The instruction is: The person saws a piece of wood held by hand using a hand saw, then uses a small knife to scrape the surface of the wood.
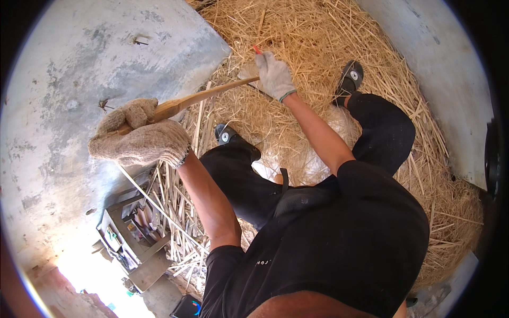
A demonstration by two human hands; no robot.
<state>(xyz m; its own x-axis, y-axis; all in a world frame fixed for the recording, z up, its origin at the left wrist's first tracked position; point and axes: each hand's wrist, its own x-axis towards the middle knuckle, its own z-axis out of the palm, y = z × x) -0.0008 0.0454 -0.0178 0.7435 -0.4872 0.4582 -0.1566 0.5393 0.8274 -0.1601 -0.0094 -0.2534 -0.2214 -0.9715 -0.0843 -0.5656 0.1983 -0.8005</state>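
My left hand (pixel 146 142), in a thick brown knitted glove, is closed around the wide end of a long split bamboo piece (pixel 204 96). The piece slants up to the right and narrows toward its far end, which reaches my right hand (pixel 275 77). That hand wears a pale glove with a green cuff, and its fingers are closed. A small red end (pixel 257 49) of a tool sticks out at the top of the fist. The rest of this tool is mostly hidden, so its kind is unclear. Under the bamboo's tip shows a greyish flat patch (pixel 248 70).
Thin shavings (pixel 302 32) cover the floor around my feet, with longer strips (pixel 177 212) at the left. Grey walls (pixel 58 79) stand on the left and right (pixel 440 79). A wooden rack (pixel 130 238) with small items is at the lower left.
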